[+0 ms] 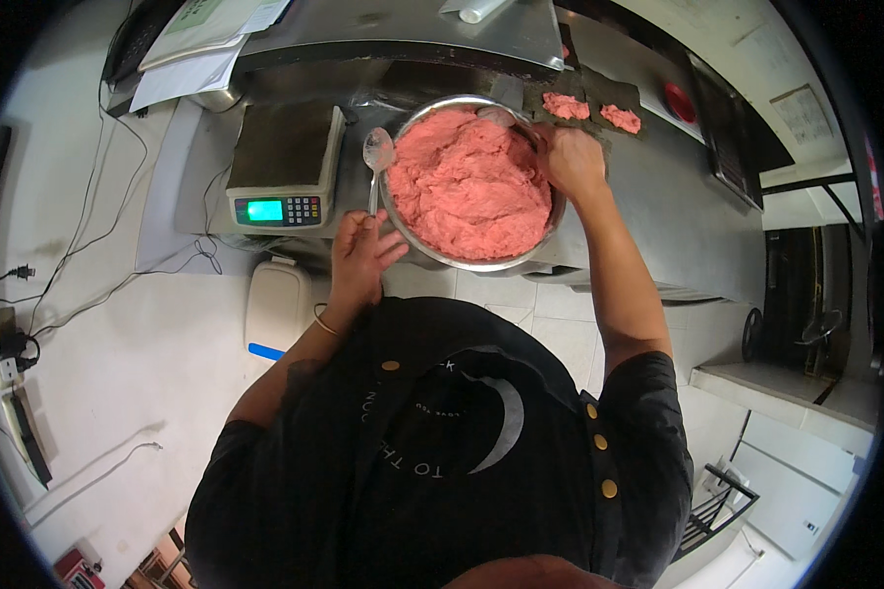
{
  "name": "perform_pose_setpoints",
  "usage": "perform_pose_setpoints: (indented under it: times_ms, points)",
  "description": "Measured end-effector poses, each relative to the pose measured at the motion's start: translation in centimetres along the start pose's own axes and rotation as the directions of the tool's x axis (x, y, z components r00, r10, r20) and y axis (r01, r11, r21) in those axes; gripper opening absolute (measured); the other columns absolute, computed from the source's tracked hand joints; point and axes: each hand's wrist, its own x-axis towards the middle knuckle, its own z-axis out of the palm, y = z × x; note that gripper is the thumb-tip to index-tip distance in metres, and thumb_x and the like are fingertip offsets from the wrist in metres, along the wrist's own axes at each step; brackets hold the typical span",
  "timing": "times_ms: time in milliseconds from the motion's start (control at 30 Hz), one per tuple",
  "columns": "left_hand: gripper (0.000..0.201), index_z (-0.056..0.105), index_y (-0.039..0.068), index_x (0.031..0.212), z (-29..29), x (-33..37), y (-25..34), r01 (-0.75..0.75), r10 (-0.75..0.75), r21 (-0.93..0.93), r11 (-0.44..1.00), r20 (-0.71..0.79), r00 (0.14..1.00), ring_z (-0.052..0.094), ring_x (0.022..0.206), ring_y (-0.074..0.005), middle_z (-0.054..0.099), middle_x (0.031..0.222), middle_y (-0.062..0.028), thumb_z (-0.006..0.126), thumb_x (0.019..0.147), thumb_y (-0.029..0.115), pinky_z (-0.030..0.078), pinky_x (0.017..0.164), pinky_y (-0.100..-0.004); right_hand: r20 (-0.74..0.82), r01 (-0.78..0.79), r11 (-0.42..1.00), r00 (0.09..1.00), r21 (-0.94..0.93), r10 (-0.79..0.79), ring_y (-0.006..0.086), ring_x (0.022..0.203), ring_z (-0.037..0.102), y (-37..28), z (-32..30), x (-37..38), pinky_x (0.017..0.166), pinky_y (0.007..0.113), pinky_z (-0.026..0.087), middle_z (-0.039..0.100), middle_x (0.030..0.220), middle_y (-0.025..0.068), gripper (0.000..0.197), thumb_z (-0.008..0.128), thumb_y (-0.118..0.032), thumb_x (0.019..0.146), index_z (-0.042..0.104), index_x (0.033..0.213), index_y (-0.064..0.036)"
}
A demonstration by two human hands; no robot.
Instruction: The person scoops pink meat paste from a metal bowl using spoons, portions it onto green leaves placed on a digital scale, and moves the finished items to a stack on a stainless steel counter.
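A wide metal bowl (pixel 481 265) filled with pink minced paste (pixel 471 187) stands at the counter's near edge. At its left rim my left hand (pixel 361 250) pinches the handle of a metal spoon (pixel 377 149), whose smeared bowl points up and away from me. My right hand (pixel 573 160) is closed at the bowl's upper right rim. It grips a second spoon (pixel 496 117), its head resting on the paste; the fingers hide most of the handle. Just beyond that hand, two pink lumps (pixel 566 105) lie on dark, thin sheets (pixel 599 91).
Left of the bowl stands a digital scale (pixel 275 209) with a lit display and a dark sheet stack (pixel 283 144) on top. A raised metal shelf (pixel 403 34) runs behind the bowl. A red round object (pixel 678 101) and dark tray (pixel 722 137) are at right. A lidded bin (pixel 277 302) stands below.
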Motion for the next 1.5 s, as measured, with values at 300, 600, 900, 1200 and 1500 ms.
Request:
perform_pose_setpoints:
  times_ms: [300, 600, 900, 1200, 1500]
  points:
    - [0.019, 0.047, 0.011, 0.121, -0.2, 0.7, 1.0, 0.106, -0.097, -0.255, 0.961, 0.045, 0.994, 0.064, 0.124, -0.0404, 0.057, 0.134, -0.0177, 0.055, 0.110, 0.024, 0.056, 0.101, -0.0639, 0.167, 0.082, 0.990, 0.981, 0.112, -0.100, 0.0392, 0.094, 0.073, -4.4, -3.4, 0.6, 0.086, 0.050, 0.058, 0.076, 0.101, 0.0195, 0.031, 0.063, -0.026, 0.090, 0.079, 0.116, -0.0215]
    - [0.013, 0.054, 0.011, 0.115, -0.9, 2.2, 1.3, 0.058, -0.038, -0.212, 0.976, 0.096, 0.995, 0.064, 0.120, -0.0329, 0.060, 0.128, -0.0143, 0.054, 0.111, 0.023, 0.056, 0.099, -0.0623, 0.065, 0.183, 0.963, 0.978, 0.200, -0.199, 0.0428, 0.084, 0.071, -6.2, -4.7, -2.3, 0.078, 0.051, 0.058, 0.074, 0.089, 0.0215, 0.025, 0.067, -0.019, 0.090, 0.080, 0.111, -0.0150]
    - [0.017, 0.062, 0.005, 0.111, -4.0, 4.7, 6.1, -0.314, 0.154, 0.648, 0.694, 0.293, 0.944, 0.072, 0.100, -0.0282, 0.070, 0.110, -0.0137, 0.053, 0.110, 0.020, 0.058, 0.089, -0.0439, 0.078, 0.145, 0.986, 0.985, 0.079, -0.151, 0.0407, 0.087, 0.072, -6.1, -5.7, -4.1, 0.077, 0.051, 0.058, 0.075, 0.096, 0.0196, 0.026, 0.066, -0.021, 0.092, 0.078, 0.114, -0.0161]
    - [0.015, 0.063, 0.002, 0.110, -5.8, 8.5, 11.1, -0.710, 0.093, 0.703, 0.030, 0.705, 0.703, 0.067, 0.095, -0.0447, 0.069, 0.099, -0.0235, 0.061, 0.102, 0.014, 0.053, 0.077, -0.0487, 0.113, 0.195, 0.980, 0.974, 0.028, -0.197, 0.0396, 0.084, 0.072, -6.5, -3.7, -3.1, 0.076, 0.051, 0.059, 0.074, 0.090, 0.0182, 0.023, 0.065, -0.022, 0.092, 0.078, 0.111, -0.0159]
    - [0.014, 0.064, 0.002, 0.109, -6.5, 10.6, 9.7, -0.724, 0.139, 0.687, 0.056, 0.713, 0.687, 0.069, 0.095, -0.0441, 0.070, 0.100, -0.0228, 0.064, 0.099, 0.011, 0.055, 0.077, -0.0494, 0.123, 0.139, 0.984, 0.981, 0.115, -0.153, 0.0386, 0.083, 0.072, -9.7, -5.6, -4.4, 0.076, 0.049, 0.059, 0.076, 0.092, 0.0169, 0.027, 0.065, -0.020, 0.092, 0.080, 0.114, -0.0204]
